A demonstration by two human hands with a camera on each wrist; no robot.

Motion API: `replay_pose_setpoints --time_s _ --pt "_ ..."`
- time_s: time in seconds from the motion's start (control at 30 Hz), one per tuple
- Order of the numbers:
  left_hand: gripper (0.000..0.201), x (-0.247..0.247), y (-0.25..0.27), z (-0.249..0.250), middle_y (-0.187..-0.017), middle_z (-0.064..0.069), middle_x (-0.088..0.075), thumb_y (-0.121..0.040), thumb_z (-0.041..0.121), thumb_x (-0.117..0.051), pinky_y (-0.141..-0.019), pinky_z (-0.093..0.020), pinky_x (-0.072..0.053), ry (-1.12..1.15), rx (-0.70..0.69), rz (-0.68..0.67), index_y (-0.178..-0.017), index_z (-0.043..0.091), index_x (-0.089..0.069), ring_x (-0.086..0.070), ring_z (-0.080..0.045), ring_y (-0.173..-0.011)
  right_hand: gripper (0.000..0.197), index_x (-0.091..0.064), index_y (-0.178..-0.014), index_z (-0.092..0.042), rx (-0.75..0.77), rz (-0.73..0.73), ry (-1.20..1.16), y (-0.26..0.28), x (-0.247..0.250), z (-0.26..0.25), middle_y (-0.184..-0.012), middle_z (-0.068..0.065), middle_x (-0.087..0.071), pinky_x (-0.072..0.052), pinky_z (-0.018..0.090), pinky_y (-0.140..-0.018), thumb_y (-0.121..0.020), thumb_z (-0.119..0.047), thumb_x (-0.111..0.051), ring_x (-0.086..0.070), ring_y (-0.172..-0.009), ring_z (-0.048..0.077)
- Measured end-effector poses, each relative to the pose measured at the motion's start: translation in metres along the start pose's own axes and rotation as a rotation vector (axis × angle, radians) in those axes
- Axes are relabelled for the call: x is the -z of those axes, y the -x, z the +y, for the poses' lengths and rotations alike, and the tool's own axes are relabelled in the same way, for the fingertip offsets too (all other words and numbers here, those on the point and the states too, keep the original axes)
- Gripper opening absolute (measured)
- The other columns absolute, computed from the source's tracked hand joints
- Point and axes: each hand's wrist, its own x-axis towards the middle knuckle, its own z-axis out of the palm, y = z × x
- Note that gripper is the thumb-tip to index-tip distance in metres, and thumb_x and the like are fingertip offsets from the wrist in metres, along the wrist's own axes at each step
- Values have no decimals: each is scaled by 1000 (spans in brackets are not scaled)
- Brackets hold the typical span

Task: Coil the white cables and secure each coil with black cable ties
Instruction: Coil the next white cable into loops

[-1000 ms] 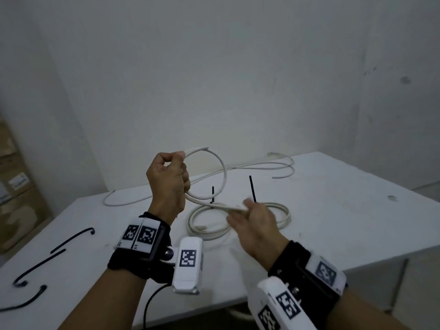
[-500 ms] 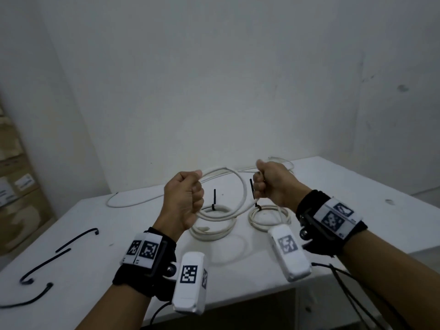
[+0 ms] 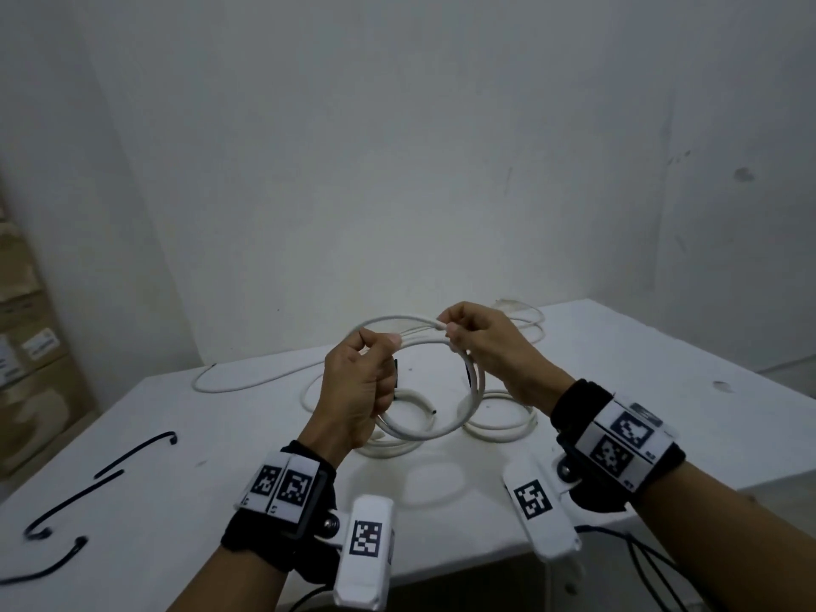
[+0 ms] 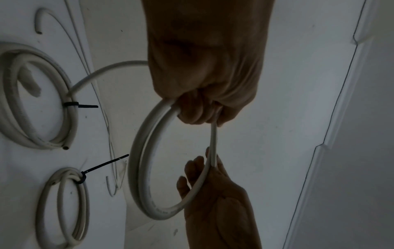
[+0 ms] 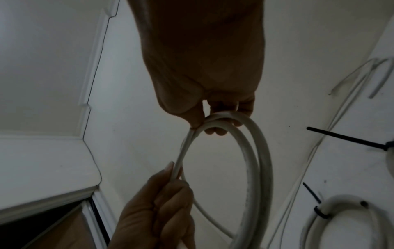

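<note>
Head view: both hands are raised above the white tabletop (image 3: 618, 368), holding a round coil of stiff white plastic-sheathed cable (image 3: 441, 428) in the air between them. The left hand (image 3: 357, 390) is fisted round the coil's left side, thumb pressed on top; the right hand (image 3: 481, 346) pinches the strands and the cable's free end at the upper right. Two finished white coils bound with black cable ties (image 3: 499, 428) lie on the tabletop just behind, a loose white cable (image 3: 247, 382) trails further back, and spare black cable ties (image 3: 132, 452) lie well apart at the left edge. The risk, as I judge it: fetching a tie means freeing one hand, and this springy cable could unwind

Left wrist view: the left hand (image 4: 204, 80) is curled tight on the two-turn coil (image 4: 140, 168); the short free end (image 4: 213, 144) runs straight between the hands, reaching the right hand's fingers (image 4: 192, 168) rather than lying with the loops. If that pinch slackens, the end would likely flick out

Right wrist view: the right hand (image 5: 213, 84) nips the strands (image 5: 251, 160) between thumb and fingertips, a light hold; the left hand (image 5: 162, 210) grips below. Uneven loops may slide apart before a tie goes on
</note>
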Motion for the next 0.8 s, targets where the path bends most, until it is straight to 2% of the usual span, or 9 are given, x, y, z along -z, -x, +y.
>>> replay_pose_setpoints --time_s 0.07,0.17,0.23,0.3,0.43,0.53,0.63,0.73,0.8 --pt "21 0 0 -2 -47 4 -27 -91 6 -58 -37 -13 -16 -15 -25 -3 -75 12 -47 -18 -7 -37 21 -60 -83 -16 23 -48 -13 1 -2 2 -74 4 -59 -43 24 -65 -97 -7 -46 -55 -70 15" --pt "21 0 0 -3 -45 5 -28 -92 6 -58 -37 -13 -16 -60 -75 -2 -74 10 -47 -18 -7 -36 21 -59 -86 -11 -13 -99 -237 3 -4 4 -69 7 -60 -47 27 -53 -98 -7 -43 -60 -57 18" --pt "23 -2 -1 -4 -42 6 -29 -93 6 -57 -37 -13 -18 -90 -104 -7 -73 10 -46 -19 -7 -35 23 -60 -85 -11 -19 -58 -279 3 -7 6 -65 6 -56 -39 22 -41 -98 -7 -41 -53 -48 15" --pt "24 -3 -2 -5 -40 7 -29 -93 6 -57 -36 -13 -18 -109 -121 -3 -72 10 -45 -19 -7 -34 25 -60 -83 -13 -25 -14 -289 3 -11 8 -63 5 -52 -29 18 -39 -97 -8 -40 -45 -48 13" --pt "27 0 -6 -7 -41 6 -29 -93 6 -57 -37 -13 -17 -121 -143 -3 -70 10 -43 -18 -8 -34 29 -56 -85 -13 -6 1 -277 4 -16 11 -64 1 -50 -25 18 -41 -98 -35 -44 -40 -51 10" --pt "24 3 -8 -10 -42 4 -31 -93 7 -57 -38 -14 -18 -165 -168 -11 -72 9 -46 -19 -8 -35 17 -50 -79 -15 10 -62 -292 3 -15 15 -66 2 -47 -23 18 -41 -95 -18 -54 -36 -53 13" --pt "9 4 -7 -12 -42 6 -36 -93 11 -58 -37 -17 -23 -235 -221 0 -90 13 -50 -24 -7 -35 23 -48 -72 -16 -35 -118 -334 1 -10 16 -63 1 -46 -24 17 -39 -92 -10 -56 -35 -52 13" --pt "35 8 -6 -15 -43 11 -38 -96 16 -54 -41 -17 -30 -416 -329 -4 -127 29 -43 -31 -4 -38 24 -47 -71 -17 -52 -155 -340 -2 -7 17 -63 2 -44 -23 18 -41 -91 -8 -57 -35 -53 13" --pt "39 9 -7 -18 -45 12 -38 -98 19 -51 -45 -12 -31 -609 -433 -11 -135 30 -45 -33 -4 -39 24 -47 -72 -16 -39 -168 -318 -3 -6 17 -65 2 -44 -22 19 -42 -91 -7 -57 -34 -54 13"
